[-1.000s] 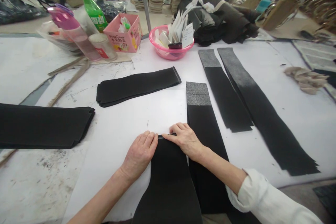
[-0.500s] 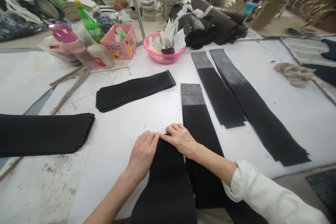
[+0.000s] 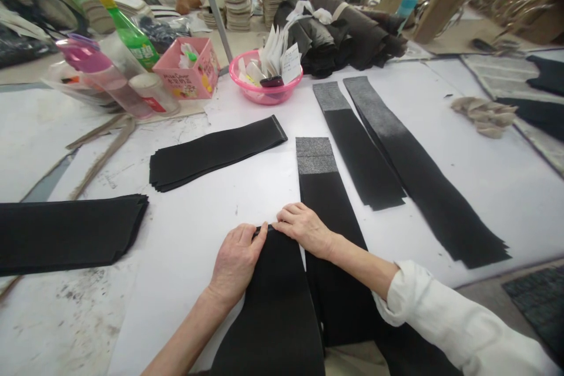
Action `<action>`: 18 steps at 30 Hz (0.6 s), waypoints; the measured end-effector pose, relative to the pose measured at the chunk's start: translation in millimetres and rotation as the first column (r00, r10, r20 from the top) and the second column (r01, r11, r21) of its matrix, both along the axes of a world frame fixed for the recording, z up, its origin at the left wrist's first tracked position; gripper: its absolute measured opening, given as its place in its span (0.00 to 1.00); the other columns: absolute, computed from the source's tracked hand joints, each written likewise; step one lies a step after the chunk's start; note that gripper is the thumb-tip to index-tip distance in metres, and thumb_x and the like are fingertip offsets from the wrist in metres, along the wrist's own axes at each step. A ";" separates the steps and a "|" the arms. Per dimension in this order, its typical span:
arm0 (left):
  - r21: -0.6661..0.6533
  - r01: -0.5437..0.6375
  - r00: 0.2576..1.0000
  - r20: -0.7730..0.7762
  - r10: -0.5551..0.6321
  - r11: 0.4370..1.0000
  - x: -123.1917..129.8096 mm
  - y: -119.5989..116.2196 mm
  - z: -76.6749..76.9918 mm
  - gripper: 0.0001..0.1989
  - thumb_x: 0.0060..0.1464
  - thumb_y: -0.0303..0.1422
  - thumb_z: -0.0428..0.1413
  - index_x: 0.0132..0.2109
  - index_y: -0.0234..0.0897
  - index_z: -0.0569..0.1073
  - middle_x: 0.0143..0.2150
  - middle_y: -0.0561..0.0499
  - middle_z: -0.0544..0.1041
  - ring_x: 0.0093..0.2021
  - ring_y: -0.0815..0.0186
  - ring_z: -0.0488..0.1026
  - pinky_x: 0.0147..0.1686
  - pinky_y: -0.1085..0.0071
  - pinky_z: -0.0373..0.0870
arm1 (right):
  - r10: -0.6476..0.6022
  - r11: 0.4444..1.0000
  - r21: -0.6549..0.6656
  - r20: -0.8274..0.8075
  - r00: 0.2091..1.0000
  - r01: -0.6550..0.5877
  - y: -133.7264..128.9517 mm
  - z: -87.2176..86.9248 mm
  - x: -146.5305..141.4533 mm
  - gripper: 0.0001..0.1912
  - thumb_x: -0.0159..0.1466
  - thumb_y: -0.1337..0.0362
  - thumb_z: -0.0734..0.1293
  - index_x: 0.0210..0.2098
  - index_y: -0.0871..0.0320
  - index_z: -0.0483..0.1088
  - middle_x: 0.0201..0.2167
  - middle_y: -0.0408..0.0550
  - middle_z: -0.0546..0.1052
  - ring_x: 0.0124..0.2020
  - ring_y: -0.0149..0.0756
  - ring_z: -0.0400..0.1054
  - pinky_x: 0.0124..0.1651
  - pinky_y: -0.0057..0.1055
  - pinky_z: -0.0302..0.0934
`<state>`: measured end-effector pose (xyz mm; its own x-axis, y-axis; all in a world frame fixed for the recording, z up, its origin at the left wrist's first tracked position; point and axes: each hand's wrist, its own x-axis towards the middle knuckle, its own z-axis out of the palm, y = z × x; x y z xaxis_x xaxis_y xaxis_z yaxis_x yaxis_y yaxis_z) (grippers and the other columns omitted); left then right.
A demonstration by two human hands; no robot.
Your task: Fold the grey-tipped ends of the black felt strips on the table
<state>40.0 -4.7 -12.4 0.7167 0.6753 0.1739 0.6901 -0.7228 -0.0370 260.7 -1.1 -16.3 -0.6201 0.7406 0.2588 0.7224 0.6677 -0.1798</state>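
A long black fabric piece [image 3: 277, 305] runs from the bottom edge up to both hands. My left hand [image 3: 235, 258] pinches its top left corner, where a narrow strip of the edge shows folded. At the top right corner, my right hand [image 3: 306, 229] has its fingers closed on the same edge, close to the left fingertips. Just right of it lies a black stack with a grey speckled end [image 3: 316, 155], partly under my right forearm. Two more grey-ended black strips [image 3: 365, 158] [image 3: 423, 170] lie farther right.
Black fabric stacks [image 3: 215, 153] [image 3: 70, 232] lie at the left. Behind are a pink basket [image 3: 264, 94], a pink box [image 3: 189, 70], bottles [image 3: 132, 35], dark rolls [image 3: 343, 29] and a crumpled beige cloth [image 3: 483, 116]. A person's hand [image 3: 188, 3] shows across the table.
The view has shifted slightly, moving most things left. My left fingers have spread a little along the fabric's top edge, and more of the folded strip shows.
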 end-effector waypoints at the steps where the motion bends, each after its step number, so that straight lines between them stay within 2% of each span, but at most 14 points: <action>1: -0.003 -0.001 1.000 -0.019 0.001 1.000 1.3 -0.1 1.0 0.19 0.60 0.24 0.48 0.58 0.35 0.66 0.41 0.43 0.70 0.42 0.58 0.68 0.42 0.61 0.70 | -0.001 1.000 0.012 0.012 1.000 0.001 -0.4 0.2 -1.3 0.09 0.71 0.67 0.58 0.42 0.59 0.71 0.36 0.48 0.70 0.42 0.38 0.61 0.46 0.35 0.56; 7: -0.019 0.088 0.993 -0.082 -0.089 0.996 6.9 1.3 3.5 0.19 0.59 0.22 0.50 0.57 0.27 0.66 0.50 0.39 0.69 0.53 0.53 0.64 0.53 0.58 0.64 | -0.014 0.999 0.047 0.048 0.999 0.012 -2.4 0.7 -5.6 0.10 0.71 0.69 0.57 0.40 0.60 0.71 0.35 0.49 0.70 0.41 0.39 0.61 0.46 0.36 0.56; 18: -0.102 0.069 0.990 -0.118 -0.081 0.992 9.4 3.6 8.4 0.22 0.59 0.24 0.50 0.61 0.32 0.62 0.42 0.45 0.70 0.44 0.58 0.67 0.47 0.60 0.67 | 0.062 0.996 -0.069 -0.013 0.998 -0.062 6.1 5.1 20.4 0.10 0.71 0.65 0.59 0.43 0.58 0.71 0.39 0.47 0.72 0.43 0.36 0.61 0.45 0.33 0.55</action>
<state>49.4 -1.1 -4.0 0.7780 0.6280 0.0188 0.6282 -0.7768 -0.0443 281.1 5.0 -11.2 -0.6628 0.7171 0.2157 0.6776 0.6969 -0.2348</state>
